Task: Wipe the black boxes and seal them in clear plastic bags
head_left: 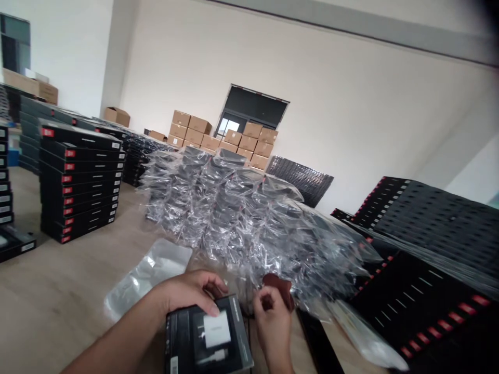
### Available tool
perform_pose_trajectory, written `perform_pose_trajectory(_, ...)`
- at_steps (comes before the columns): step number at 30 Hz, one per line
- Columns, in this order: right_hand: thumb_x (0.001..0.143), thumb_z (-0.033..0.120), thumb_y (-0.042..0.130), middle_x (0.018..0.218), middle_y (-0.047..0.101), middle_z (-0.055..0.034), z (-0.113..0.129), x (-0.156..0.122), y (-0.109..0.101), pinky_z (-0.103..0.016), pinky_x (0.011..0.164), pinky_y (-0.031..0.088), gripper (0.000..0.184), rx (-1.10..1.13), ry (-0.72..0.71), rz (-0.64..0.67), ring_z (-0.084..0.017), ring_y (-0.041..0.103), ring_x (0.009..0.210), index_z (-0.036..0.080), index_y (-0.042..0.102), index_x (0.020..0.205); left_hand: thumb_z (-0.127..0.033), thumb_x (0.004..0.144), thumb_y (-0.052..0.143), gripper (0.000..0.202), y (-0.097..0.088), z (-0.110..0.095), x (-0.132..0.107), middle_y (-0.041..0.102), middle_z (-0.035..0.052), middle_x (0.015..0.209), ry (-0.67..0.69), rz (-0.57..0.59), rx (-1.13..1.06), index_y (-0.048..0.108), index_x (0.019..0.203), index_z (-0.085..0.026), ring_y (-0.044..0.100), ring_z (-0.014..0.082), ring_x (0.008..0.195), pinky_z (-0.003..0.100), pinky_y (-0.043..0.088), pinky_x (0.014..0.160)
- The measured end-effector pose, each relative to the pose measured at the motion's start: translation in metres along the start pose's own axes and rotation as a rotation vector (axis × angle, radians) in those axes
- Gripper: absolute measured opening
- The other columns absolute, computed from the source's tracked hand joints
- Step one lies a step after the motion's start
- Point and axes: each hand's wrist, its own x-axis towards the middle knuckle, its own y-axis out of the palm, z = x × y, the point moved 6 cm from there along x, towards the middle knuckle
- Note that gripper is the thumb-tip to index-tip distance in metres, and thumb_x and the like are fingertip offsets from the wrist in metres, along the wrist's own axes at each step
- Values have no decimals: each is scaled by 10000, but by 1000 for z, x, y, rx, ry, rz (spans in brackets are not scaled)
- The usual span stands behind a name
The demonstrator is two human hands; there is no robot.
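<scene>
A black retail box (183, 332) lies face up at the bottom centre, with a white square charger (217, 329) and a short cable end showing on its front. My left hand (191, 291) grips its far edge, thumb on top and fingers curled over the far side. Right of the box, my right hand (273, 322) is closed, thumb and forefinger curled into a ring. A dark reddish-brown piece (278, 288), soft-looking, shows just behind those fingers. Whether the right fingers hold it or something smaller, I cannot make out.
Piled ahead are many boxes in clear plastic bags (234, 218). Flat clear bags (152, 275) lie left of my hands. A stack of black boxes (81, 187) stands at left, more black boxes (413, 301) at right. A dark flat object (317, 340) lies near my right hand.
</scene>
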Motion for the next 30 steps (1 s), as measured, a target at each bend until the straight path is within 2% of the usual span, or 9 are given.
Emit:
perform_pose_trajectory(5, 855, 333, 527, 681, 603, -7, 23, -6, 19, -244, 613, 466, 185, 84, -139, 147, -152, 585, 630, 203, 613, 755, -183, 483, 791, 551, -5, 10, 10, 641, 9, 875, -31, -168, 25, 589, 995, -162, 591, 157, 762, 259, 427, 685)
perform_pose_trajectory(11, 876, 329, 546, 766, 645, -41, 33, -5, 10, -267, 669, 505, 179, 100, -173, 137, -170, 620, 708, 208, 675, 850, -230, 534, 779, 551, -14, 1, 5, 587, 46, 1135, 119, -335, 304, 550, 1033, -185, 571, 140, 781, 236, 419, 678)
perform_pose_trajectory(13, 878, 326, 547, 795, 658, -50, 35, -4, 9, -273, 685, 516, 184, 98, -188, 131, -175, 631, 729, 214, 693, 879, -252, 574, 755, 537, -11, -4, 2, 614, 14, 1039, 151, -379, 412, 555, 1070, -203, 549, 124, 703, 223, 400, 623)
perform_pose_trajectory(16, 877, 320, 548, 811, 662, -56, 38, -5, 8, -273, 686, 525, 188, 86, -205, 120, -176, 637, 739, 222, 707, 896, -275, 666, 679, 490, -3, -10, 0, 640, -28, 793, 150, -366, 486, 581, 1144, -219, 535, 131, 609, 226, 383, 569)
perform_pose_trajectory(18, 876, 304, 541, 819, 657, -57, 41, -6, 9, -272, 690, 528, 188, 75, -225, 116, -174, 637, 747, 226, 710, 907, -276, 712, 629, 459, 0, -12, 0, 679, -10, 814, 159, -353, 524, 617, 1168, -222, 581, 157, 659, 245, 421, 623)
perform_pose_trajectory(22, 850, 240, 499, 873, 644, -64, 38, -6, 12, -291, 730, 527, 223, 25, -249, 78, -184, 639, 795, 235, 703, 939, -237, 759, 556, 407, 0, -15, 1, 682, 30, 1127, 235, -375, 630, 675, 1148, -234, 625, 212, 955, 288, 445, 860)
perform_pose_trajectory(25, 783, 240, 514, 867, 638, -75, 19, -3, 12, -320, 699, 520, 202, -23, -117, 42, -199, 633, 740, 212, 689, 880, -238, 760, 558, 378, -2, -13, 3, 653, 46, 1191, 239, -428, 673, 700, 1110, -222, 599, 232, 1059, 312, 416, 955)
perform_pose_trajectory(27, 741, 299, 576, 711, 627, -44, 0, -2, 14, -311, 612, 496, 122, -13, 55, 84, -193, 603, 611, 209, 655, 718, -239, 760, 560, 374, -2, -12, 3, 649, 57, 1199, 225, -449, 682, 703, 1105, -213, 590, 240, 1085, 325, 408, 978)
perform_pose_trajectory(30, 720, 429, 636, 471, 538, 14, -24, -6, 22, -272, 478, 428, 303, 149, 315, 210, -170, 539, 458, 223, 548, 517, -230, 767, 556, 381, -2, -8, 5, 660, 54, 1190, 195, -463, 647, 693, 1123, -220, 581, 245, 1117, 335, 401, 993)
